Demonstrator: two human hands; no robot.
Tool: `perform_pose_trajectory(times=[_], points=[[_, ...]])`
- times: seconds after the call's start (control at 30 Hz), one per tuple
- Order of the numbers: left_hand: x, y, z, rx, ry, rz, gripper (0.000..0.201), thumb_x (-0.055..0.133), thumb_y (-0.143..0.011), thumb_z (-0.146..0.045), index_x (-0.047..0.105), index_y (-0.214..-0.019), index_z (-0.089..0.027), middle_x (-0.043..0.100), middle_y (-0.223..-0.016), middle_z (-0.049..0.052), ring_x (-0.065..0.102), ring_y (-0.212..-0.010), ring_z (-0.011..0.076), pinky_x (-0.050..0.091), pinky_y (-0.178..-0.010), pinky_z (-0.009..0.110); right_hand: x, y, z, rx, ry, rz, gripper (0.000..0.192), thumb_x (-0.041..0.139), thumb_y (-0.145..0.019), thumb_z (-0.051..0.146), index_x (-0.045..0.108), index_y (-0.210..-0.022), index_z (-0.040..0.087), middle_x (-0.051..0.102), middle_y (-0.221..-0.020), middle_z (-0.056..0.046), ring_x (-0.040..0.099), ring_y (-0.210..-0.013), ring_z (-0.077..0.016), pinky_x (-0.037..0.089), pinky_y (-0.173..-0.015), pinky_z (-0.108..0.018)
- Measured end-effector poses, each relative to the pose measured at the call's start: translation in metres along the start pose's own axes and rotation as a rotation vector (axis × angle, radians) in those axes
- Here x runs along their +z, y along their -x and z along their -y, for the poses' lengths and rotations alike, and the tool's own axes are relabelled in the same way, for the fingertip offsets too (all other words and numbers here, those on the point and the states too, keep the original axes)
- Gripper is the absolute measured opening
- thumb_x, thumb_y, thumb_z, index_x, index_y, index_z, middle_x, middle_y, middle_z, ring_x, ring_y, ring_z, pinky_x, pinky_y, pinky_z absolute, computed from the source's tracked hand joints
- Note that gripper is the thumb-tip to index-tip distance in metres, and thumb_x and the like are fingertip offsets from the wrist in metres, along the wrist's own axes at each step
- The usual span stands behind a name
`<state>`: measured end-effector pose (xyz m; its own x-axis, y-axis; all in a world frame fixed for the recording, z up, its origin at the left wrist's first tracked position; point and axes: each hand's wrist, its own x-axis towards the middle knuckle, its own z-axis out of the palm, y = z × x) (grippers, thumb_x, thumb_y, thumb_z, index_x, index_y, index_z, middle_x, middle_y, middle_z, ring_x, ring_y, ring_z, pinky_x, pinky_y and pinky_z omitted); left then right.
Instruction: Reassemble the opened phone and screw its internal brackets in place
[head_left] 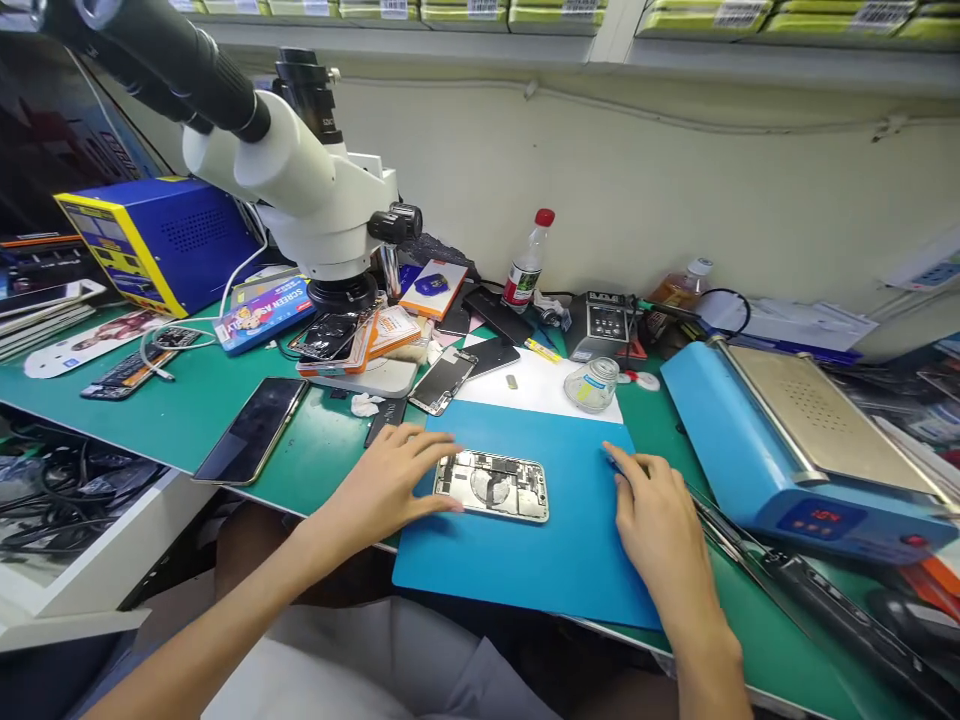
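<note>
From the head camera, an opened phone (491, 486), its insides showing, lies flat in the middle of a blue mat (525, 560) at the near edge of a green table (187, 410). The left hand (390, 480) rests on the mat with loose fingers touching the phone's left end, not gripping it. The right hand (656, 515) lies flat on the mat's right edge, well apart from the phone, fingertips on a thin tool; whether it pinches the tool cannot be told. A microscope (300, 180) stands far left, a blue heating plate (787, 440) at right, and a small glass jar (592, 385) sits beyond the mat.
</note>
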<state>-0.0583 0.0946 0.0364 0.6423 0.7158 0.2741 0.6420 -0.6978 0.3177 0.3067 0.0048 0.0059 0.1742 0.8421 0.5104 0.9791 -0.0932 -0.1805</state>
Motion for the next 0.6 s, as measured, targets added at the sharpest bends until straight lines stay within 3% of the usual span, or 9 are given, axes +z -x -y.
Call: perform_pose_trajectory(times=[0.1,0.2,0.37,0.5,0.6], points=[[-0.01,-0.024,0.011,-0.121,-0.069,-0.077,0.034,0.071,-0.108,-0.042,0.072,-0.134,-0.02,0.073,-0.138,0.011,0.072,-0.124,0.0264,0.061,-0.109,0.052,0.006,0.007,0.004,0.002,0.043,-0.009,0.04,0.064,-0.11,0.047,0.067,-0.137,0.018,0.069,-0.123,-0.008,0.067,-0.109,-0.0193,0.061,-0.101,-0.042],[-0.016,-0.035,0.02,-0.254,-0.144,-0.097,0.035,0.071,-0.108,-0.042,0.07,-0.134,-0.019,0.072,-0.137,0.011,0.073,-0.118,0.0248,0.065,-0.102,0.048,0.001,0.011,0.008,-0.011,0.026,-0.055,0.036,0.056,-0.112,0.041,0.069,-0.137,0.019,0.069,-0.123,-0.01,0.066,-0.112,-0.0224,0.057,-0.101,-0.044],[-0.009,-0.004,0.017,-0.435,-0.259,-0.072,0.037,0.072,-0.107,-0.043,0.069,-0.136,-0.019,0.071,-0.137,0.011,0.073,-0.117,0.0249,0.065,-0.1,0.047,-0.009,0.006,0.011,-0.026,-0.07,-0.177,0.039,0.046,-0.113,0.036,0.077,-0.129,0.018,0.072,-0.117,-0.016,0.066,-0.11,-0.0314,0.05,-0.097,-0.049],[-0.005,0.022,0.016,-0.596,-0.323,-0.11,0.043,0.073,-0.106,-0.044,0.067,-0.141,-0.019,0.07,-0.141,0.012,0.072,-0.121,0.0271,0.064,-0.102,0.05,-0.008,0.002,0.016,-0.07,-0.149,-0.207,0.036,0.048,-0.113,0.035,0.078,-0.126,0.019,0.073,-0.114,-0.015,0.068,-0.107,-0.0296,0.052,-0.099,-0.047],[-0.007,0.027,0.02,-0.612,-0.297,-0.079,0.043,0.073,-0.106,-0.043,0.067,-0.141,-0.019,0.07,-0.141,0.012,0.072,-0.12,0.0267,0.065,-0.101,0.049,-0.008,0.002,0.017,-0.101,-0.194,-0.208,0.034,0.05,-0.112,0.035,0.079,-0.125,0.019,0.074,-0.115,-0.014,0.069,-0.106,-0.0281,0.054,-0.098,-0.045]])
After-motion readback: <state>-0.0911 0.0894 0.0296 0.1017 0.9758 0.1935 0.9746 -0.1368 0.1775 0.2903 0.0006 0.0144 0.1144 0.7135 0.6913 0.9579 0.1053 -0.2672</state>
